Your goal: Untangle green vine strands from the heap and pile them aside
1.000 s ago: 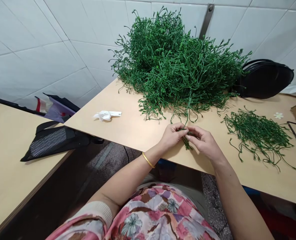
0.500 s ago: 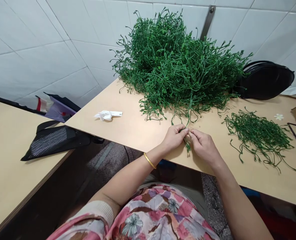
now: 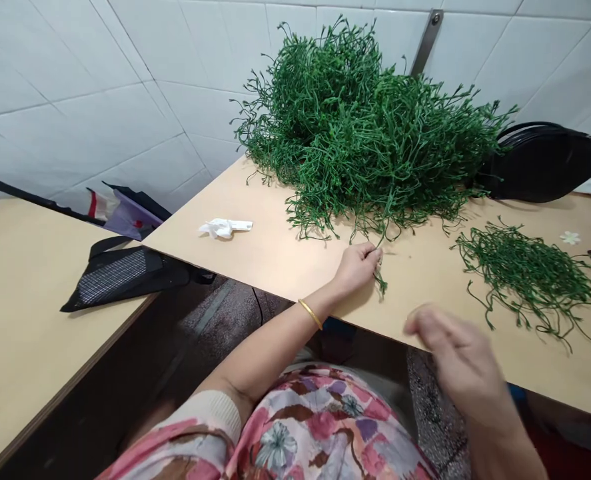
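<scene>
My left hand (image 3: pixel 358 268) is closed in a pinch on a green artificial plant stem (image 3: pixel 380 283), whose branching tip hangs below the fingers over the tabletop. Just behind that hand rises a big tangled pile of green artificial plant stems (image 3: pixel 365 133). My right hand (image 3: pixel 452 340) is apart from the left, above the table's front edge. Motion smears it; the fingers look curled, but whether anything is in them is unclear. To its upper right lies a smaller heap of loose green stems (image 3: pixel 530 270).
On the tabletop (image 3: pixel 285 267) lie a crumpled white tissue (image 3: pixel 225 228) and a small white flower (image 3: pixel 570 237). A round black bag (image 3: pixel 545 163) stands beside the pile, against the tiled wall (image 3: pixel 200 40). Another table (image 3: pixel 20 267) at left holds a black mesh bag (image 3: pixel 118 277).
My right hand has left the stem and swung down and to the right. The left still grips the stem near the same spot. The view has shifted slightly.
</scene>
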Available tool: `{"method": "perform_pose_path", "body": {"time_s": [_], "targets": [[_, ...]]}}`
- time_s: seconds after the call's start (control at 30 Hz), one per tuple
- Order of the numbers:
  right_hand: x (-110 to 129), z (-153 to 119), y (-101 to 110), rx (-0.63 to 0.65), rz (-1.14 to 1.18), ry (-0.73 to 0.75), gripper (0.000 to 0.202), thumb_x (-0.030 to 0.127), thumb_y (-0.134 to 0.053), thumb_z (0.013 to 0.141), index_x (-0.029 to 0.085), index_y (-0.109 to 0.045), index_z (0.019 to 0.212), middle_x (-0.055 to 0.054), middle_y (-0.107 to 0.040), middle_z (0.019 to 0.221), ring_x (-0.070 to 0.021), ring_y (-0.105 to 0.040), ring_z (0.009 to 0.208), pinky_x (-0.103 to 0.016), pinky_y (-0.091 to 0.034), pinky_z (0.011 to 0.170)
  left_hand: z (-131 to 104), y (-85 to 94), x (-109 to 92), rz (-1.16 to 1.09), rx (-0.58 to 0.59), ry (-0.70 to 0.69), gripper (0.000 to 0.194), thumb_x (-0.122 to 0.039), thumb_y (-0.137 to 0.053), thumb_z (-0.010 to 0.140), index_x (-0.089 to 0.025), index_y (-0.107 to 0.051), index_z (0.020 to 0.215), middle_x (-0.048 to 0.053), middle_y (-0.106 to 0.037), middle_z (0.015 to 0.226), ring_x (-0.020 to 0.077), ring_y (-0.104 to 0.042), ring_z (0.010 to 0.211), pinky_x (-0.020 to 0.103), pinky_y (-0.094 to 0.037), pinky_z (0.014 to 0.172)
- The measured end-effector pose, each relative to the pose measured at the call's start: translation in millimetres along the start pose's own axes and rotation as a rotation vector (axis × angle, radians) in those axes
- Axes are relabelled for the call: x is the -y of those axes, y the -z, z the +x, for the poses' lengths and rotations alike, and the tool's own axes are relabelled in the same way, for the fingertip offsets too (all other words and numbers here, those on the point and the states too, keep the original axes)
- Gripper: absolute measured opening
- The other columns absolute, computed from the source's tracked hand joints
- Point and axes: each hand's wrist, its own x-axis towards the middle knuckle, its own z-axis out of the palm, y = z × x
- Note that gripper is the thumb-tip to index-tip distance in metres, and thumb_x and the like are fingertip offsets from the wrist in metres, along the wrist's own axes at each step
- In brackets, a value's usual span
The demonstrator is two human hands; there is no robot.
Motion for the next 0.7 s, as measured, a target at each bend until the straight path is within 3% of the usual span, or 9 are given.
{"method": "perform_pose_path", "body": {"time_s": [0.07, 0.1, 0.17, 0.3, 0.47, 0.63, 0.7], "targets": [[-8.4, 3.9, 13.7, -0.312, -0.031, -0.078, 0.028, 0.046, -0.052, 0.083, 0.021, -0.057, 0.073, 0.002, -0.042, 0.053, -0.0108, -0.032, 0.046, -0.026, -0.023, 0.044, 0.4, 3.8, -1.2, -0.089, 0.070, 0.062, 0.029, -0.035, -0.053, 0.079, -0.015, -0.051, 0.058, -0.005, -0.032, 0.045, 0.0058, -0.027, 0.045, 0.023, -0.020, 0.046], [-15.7, 9.3, 19.5, -0.403, -0.020, -0.109, 0.028, 0.048, -0.057, 0.080, 0.021, -0.057, 0.073, 0.003, -0.038, 0.052, -0.0102, -0.030, 0.045, -0.026, -0.021, 0.044, -0.4, 5.7, -1.5, -0.132, 0.108, 0.093, 0.030, -0.038, -0.053, 0.079, -0.015, -0.054, 0.061, -0.005, -0.032, 0.044, 0.0056, -0.025, 0.043, 0.023, -0.018, 0.045], [-32.0, 23.2, 27.1, -0.468, 0.061, -0.124, 0.029, 0.049, -0.060, 0.077, 0.020, -0.058, 0.073, 0.004, -0.035, 0.052, -0.0098, -0.029, 0.047, -0.026, -0.020, 0.044, -2.7, 9.1, -1.5, -0.184, 0.169, 0.119, 0.032, -0.043, -0.055, 0.077, -0.014, -0.055, 0.063, -0.006, -0.031, 0.043, 0.0050, -0.023, 0.042, 0.023, -0.016, 0.044], [-53.7, 47.9, 21.3, -0.388, 0.200, -0.161, 0.030, 0.048, -0.061, 0.075, 0.018, -0.064, 0.077, 0.003, -0.040, 0.056, -0.0093, -0.032, 0.050, -0.025, -0.024, 0.046, -5.8, 11.2, 0.5, -0.188, 0.202, 0.076, 0.034, -0.043, -0.056, 0.075, -0.014, -0.051, 0.059, -0.006, -0.032, 0.045, 0.0040, -0.024, 0.043, 0.022, -0.016, 0.045], [-57.3, 67.0, -3.2, -0.172, 0.436, -0.340, 0.035, 0.046, -0.071, 0.059, 0.015, -0.067, 0.076, -0.003, -0.060, 0.066, -0.0063, -0.032, 0.046, -0.023, -0.022, 0.042, -8.8, 9.9, -1.0, -0.134, 0.206, 0.028, 0.029, -0.036, -0.056, 0.075, -0.014, -0.049, 0.056, -0.006, -0.034, 0.045, 0.0043, -0.026, 0.044, 0.022, -0.018, 0.047], [-56.3, 78.5, -10.2, -0.008, 0.559, -0.416, 0.039, 0.050, -0.071, 0.059, 0.013, -0.066, 0.070, -0.002, -0.058, 0.057, -0.0031, -0.028, 0.039, -0.022, -0.018, 0.040, -13.2, 8.4, -5.8, -0.110, 0.225, 0.013, 0.007, -0.017, -0.055, 0.068, -0.013, -0.060, 0.065, -0.005, -0.044, 0.050, 0.0048, -0.032, 0.049, 0.021, -0.025, 0.051], [-56.5, 80.5, -9.2, 0.044, 0.550, -0.395, 0.041, 0.052, -0.071, 0.060, 0.013, -0.065, 0.069, -0.002, -0.057, 0.056, -0.0030, -0.028, 0.039, -0.022, -0.016, 0.040, -12.9, 7.4, -5.5, -0.106, 0.234, -0.009, 0.011, -0.013, -0.053, 0.066, -0.012, -0.063, 0.068, -0.003, -0.051, 0.056, 0.0055, -0.037, 0.052, 0.021, -0.029, 0.055]]}}
